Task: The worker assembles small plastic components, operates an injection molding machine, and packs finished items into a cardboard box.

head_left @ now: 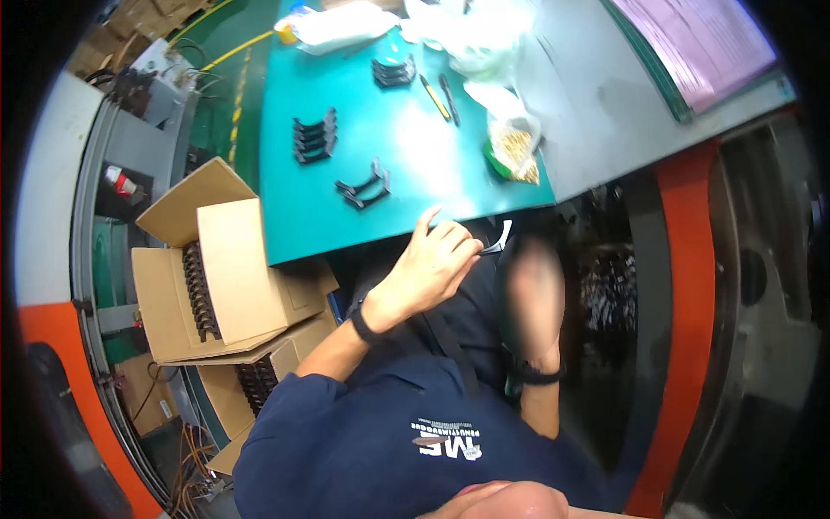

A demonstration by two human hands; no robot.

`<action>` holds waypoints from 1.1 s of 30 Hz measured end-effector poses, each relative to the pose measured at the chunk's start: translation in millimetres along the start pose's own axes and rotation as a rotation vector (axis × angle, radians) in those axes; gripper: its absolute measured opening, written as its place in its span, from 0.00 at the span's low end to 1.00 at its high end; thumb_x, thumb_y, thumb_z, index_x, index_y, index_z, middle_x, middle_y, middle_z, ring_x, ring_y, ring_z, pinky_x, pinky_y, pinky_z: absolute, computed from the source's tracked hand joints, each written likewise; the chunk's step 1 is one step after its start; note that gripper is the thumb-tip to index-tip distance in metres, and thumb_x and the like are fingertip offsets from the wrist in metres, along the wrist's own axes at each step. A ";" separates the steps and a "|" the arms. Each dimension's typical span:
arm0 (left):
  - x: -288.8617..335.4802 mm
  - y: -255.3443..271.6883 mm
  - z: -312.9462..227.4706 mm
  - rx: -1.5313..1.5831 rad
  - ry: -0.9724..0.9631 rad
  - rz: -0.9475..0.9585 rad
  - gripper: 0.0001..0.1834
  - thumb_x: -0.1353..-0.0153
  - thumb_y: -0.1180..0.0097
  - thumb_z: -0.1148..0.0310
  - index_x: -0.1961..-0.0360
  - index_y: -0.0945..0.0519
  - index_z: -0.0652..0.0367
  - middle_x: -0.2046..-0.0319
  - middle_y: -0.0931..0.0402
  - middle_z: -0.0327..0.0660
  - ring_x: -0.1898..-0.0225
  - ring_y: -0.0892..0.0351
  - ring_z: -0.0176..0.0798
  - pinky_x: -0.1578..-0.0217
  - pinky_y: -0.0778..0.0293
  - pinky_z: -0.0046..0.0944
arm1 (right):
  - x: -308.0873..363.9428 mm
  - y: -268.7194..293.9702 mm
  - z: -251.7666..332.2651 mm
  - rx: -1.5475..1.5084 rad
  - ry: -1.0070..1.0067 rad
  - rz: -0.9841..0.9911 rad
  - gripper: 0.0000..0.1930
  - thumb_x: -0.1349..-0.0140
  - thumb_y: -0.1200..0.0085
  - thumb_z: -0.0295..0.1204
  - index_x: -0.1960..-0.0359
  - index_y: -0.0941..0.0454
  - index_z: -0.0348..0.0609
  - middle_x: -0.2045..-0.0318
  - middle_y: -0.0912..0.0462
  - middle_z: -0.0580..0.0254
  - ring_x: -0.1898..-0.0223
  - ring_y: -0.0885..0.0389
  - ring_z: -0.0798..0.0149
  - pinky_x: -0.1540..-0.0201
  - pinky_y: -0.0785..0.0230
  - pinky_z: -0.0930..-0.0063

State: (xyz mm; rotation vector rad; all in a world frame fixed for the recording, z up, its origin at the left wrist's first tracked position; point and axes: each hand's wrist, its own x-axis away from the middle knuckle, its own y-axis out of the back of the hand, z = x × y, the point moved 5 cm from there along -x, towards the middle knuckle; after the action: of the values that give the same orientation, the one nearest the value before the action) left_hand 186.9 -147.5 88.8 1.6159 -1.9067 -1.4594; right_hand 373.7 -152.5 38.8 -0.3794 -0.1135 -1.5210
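Note:
My left hand (pixel 437 259) is over my lap by the table's front edge. Its fingertips close on a dark curved bracket (pixel 496 242) whose upper end shines white. Just to the right, my right hand (pixel 534 298) is smeared, so its fingers and anything in them cannot be made out. On the green table top, a similar black curved bracket (pixel 367 188) lies nearest to my left hand. Farther back are a row of several black brackets (pixel 314 138) and another small group of black brackets (pixel 393 73).
A clear bag of small brass-coloured parts (pixel 517 149) sits at the table's right edge. Behind it lie a yellow-black pen-like tool (pixel 435 98), a black pen (pixel 450 99) and plastic bags (pixel 475 39). Open cardboard boxes (pixel 242 259) holding dark parts stand at left.

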 end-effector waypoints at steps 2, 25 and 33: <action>7.6 9.8 -20.5 -0.006 -0.031 -0.015 0.11 0.47 0.36 0.73 0.62 0.22 0.55 0.65 0.26 0.37 0.56 0.25 0.40 0.35 0.46 0.59 | 3.6 -18.2 11.3 -0.102 -0.029 0.130 0.24 0.33 0.43 0.35 0.40 0.36 0.38 0.70 0.24 0.72 0.80 0.37 0.86 0.79 0.46 0.90; 57.4 9.0 -22.2 1.080 0.549 -0.316 0.32 0.45 0.34 0.78 0.39 0.33 0.66 0.61 0.18 0.48 0.60 0.18 0.35 0.56 0.22 0.32 | 42.4 -45.0 26.9 -0.233 -0.107 0.126 0.11 0.38 0.39 0.34 0.61 0.25 0.42 0.76 0.23 0.69 0.78 0.28 0.80 0.77 0.41 0.87; 57.5 14.7 -23.7 1.018 0.559 -0.402 0.13 0.37 0.41 0.75 0.53 0.22 0.70 0.68 0.17 0.45 0.66 0.16 0.33 0.64 0.19 0.30 | 46.2 -43.7 26.5 -0.198 -0.133 0.107 0.09 0.37 0.40 0.32 0.61 0.24 0.42 0.76 0.23 0.69 0.77 0.27 0.80 0.77 0.40 0.87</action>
State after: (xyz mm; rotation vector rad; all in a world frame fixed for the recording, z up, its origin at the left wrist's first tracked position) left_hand 174.6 -210.1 89.0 2.5490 -2.1182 0.0840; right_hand 337.6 -188.3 85.2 -0.6358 -0.0458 -1.4050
